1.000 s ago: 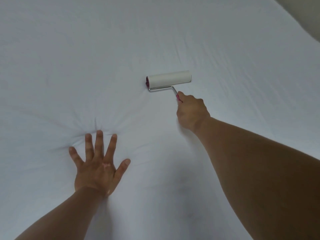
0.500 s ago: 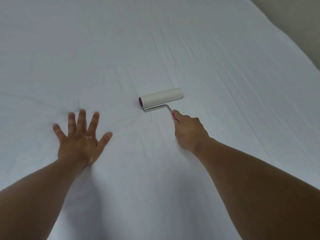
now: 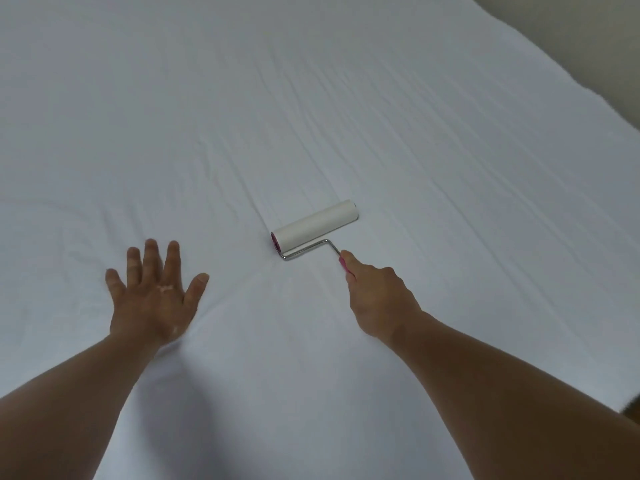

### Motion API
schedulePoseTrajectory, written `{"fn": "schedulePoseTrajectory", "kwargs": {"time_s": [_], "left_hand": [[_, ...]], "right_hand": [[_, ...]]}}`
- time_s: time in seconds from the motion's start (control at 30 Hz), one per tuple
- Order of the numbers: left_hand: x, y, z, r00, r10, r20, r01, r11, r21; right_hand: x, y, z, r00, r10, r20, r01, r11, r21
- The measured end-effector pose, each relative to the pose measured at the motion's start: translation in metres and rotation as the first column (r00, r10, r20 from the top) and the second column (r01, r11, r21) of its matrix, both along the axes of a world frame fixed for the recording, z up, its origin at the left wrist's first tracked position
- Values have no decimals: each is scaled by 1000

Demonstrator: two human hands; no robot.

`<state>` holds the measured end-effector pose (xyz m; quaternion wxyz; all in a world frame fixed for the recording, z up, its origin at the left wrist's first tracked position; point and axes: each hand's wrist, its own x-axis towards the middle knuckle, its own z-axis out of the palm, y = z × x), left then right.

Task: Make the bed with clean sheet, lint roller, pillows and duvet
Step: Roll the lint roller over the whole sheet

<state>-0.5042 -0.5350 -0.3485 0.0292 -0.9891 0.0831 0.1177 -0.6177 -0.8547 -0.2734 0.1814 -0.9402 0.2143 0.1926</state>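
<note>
At centre of the sheet (image 3: 346, 98): right hand (image 3: 377, 299), fingers curled round the pink handle (image 3: 344, 265) of the roller (image 3: 314, 224). Roller: white drum lying on the sheet, metal arm bent to the handle. Left hand (image 3: 152, 296): fingers spread, palm pressed flat on the sheet, well apart from the roller. Sheet: white, lightly creased.

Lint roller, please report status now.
Right hand grips lint roller handle, roll on sheet. Left hand flat, presses sheet. No obstacle seen.
</note>
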Motion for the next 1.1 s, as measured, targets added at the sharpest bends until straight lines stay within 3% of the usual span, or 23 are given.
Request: {"fn": "schedulePoseTrajectory", "kwargs": {"time_s": [0.63,1.1], "left_hand": [[-163,-56,6,996,-89,-30,88,996,-30],[-254,-62,22,962,-192,-193,197,980,3]], "right_hand": [[-165,-9,16,997,-46,-66,47,999,17],[-303,-12,31,991,-55,-124,59,998,32]]}}
